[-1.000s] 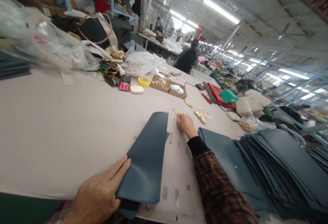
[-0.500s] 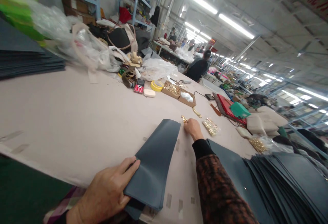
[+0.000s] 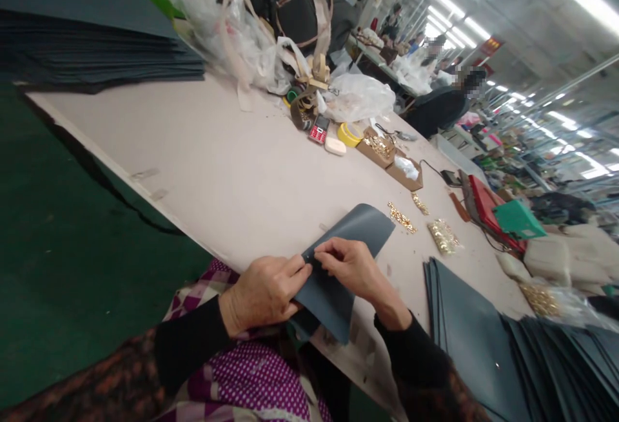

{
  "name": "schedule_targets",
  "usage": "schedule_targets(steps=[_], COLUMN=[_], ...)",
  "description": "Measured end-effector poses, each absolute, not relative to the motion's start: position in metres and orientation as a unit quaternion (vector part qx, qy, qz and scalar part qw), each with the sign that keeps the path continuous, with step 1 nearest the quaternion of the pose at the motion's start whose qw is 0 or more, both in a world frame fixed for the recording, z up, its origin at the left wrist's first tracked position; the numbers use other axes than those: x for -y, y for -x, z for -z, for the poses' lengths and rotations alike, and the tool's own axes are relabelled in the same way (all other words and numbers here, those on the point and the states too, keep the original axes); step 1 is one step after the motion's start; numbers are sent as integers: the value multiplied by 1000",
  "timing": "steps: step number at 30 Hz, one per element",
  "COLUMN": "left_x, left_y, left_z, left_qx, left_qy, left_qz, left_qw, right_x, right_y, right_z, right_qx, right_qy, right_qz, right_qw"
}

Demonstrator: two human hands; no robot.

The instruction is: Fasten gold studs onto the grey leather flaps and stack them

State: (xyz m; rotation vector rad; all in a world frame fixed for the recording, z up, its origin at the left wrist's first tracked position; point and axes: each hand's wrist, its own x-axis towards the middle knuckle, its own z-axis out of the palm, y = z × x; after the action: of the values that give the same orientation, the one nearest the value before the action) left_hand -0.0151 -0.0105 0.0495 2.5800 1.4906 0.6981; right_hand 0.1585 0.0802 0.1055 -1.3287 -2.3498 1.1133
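Observation:
A folded dark blue-grey panel, leather-like, lies near the table's front edge. My left hand grips its near-left edge, thumb on top and the other fingers partly hidden beneath. Over the panel my right hand is closed in a pinch, its fingertips close to the left thumb and a small dark spot on that edge. Whatever the pinch holds is too small to make out. Beyond the panel's far end lies a loose heap of small gold-coloured metal pieces.
Stacks of dark panels stand at right and far left. Behind are a bag of gold pieces, cardboard trays, yellow tape, a red phone and plastic bags. A person sits farther back.
My right hand has come back from the gold pieces to the panel's edge beside my left hand. The left hand still grips the panel. The view has turned left and downward.

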Motion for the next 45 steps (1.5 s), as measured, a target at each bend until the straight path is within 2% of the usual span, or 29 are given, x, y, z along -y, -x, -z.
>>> schedule_targets(steps=[8,21,34,38,41,45], left_x=[10,10,9,10,10,9], left_y=[15,16,17,16,17,23], left_z=[-46,-44,-43,-45,-44,-39], left_qx=[-481,-483,-472,-473,-477,-472], left_qy=[-840,-835,-837,-836,-837,-840], left_qz=[-248,-260,-277,-278,-265,-263], left_qw=[35,36,5,-20,-38,-47], right_x=[-85,-91,-109,-99,-83,-61], right_y=[-145,-138,-118,-121,-137,-178], right_z=[-108,-106,-116,-114,-111,-111], right_qx=[838,796,742,787,807,779], right_qy=[434,468,534,521,516,589], right_qz=[-329,-384,-386,-326,-284,-127], right_qw=[41,3,-118,-62,31,175])
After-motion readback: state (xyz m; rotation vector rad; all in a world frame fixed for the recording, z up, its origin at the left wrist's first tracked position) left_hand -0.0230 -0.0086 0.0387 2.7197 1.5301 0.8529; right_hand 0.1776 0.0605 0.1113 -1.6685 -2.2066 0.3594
